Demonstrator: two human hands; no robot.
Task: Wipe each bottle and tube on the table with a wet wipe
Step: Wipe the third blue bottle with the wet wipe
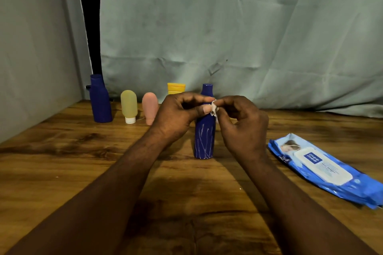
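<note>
Hands meet: left hand (176, 115) and right hand (242, 125) both pinch wet wipe (213, 109) before blue bottle (204, 141).

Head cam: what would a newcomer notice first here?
The left hand and right hand meet mid-frame, pinching a small white wipe in front of an upright blue bottle streaked with pale lines. A blue pack of wipes lies flat on the table at the right. At the back left stand a second blue bottle, a yellowish tube and a pink tube.
</note>
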